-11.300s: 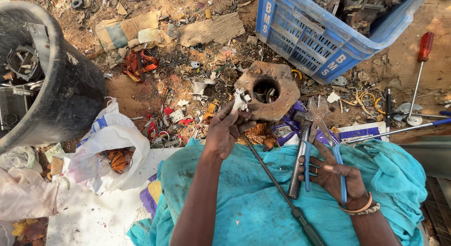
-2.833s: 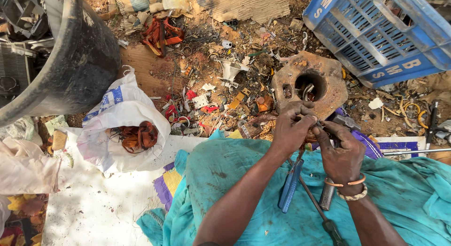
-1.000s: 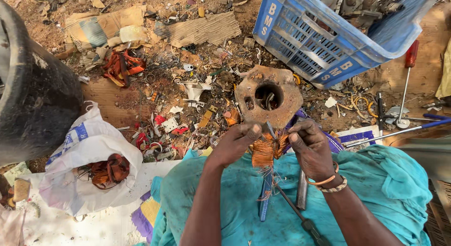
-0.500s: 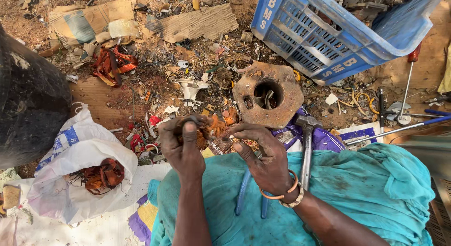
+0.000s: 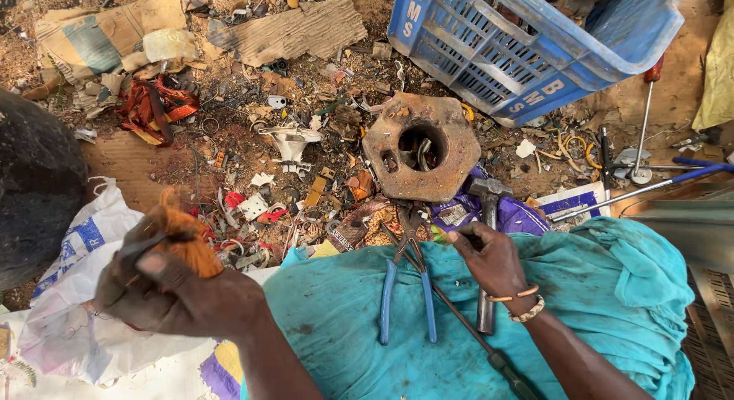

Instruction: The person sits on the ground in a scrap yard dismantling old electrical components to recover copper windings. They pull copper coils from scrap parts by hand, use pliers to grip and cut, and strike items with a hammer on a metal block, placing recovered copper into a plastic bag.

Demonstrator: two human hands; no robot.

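My left hand (image 5: 164, 285) is out to the left over a white sack (image 5: 84, 293), shut on a bundle of orange copper wire (image 5: 187, 243). My right hand (image 5: 489, 259) rests on the teal cloth (image 5: 612, 293) over my lap, fingers curled beside a hammer (image 5: 487, 239) whose handle runs under it; whether it grips the handle is unclear. Blue-handled pliers (image 5: 405, 281) and a long screwdriver (image 5: 466, 323) lie on the cloth just left of that hand. A rusty hexagonal metal block with a centre hole (image 5: 420, 148) sits on the ground ahead.
A blue plastic crate (image 5: 535, 41) stands at the back right. A red-handled screwdriver (image 5: 646, 117) and blue-handled tools (image 5: 657, 182) lie at the right. A dark tub (image 5: 38, 201) is at the left. Scrap, cardboard (image 5: 290, 29) and red wire coils (image 5: 157, 110) litter the dirt.
My left hand has swung left with the copper wire bundle, out over the white sack. My right hand let go of the bundle and dropped to the cloth by the hammer.
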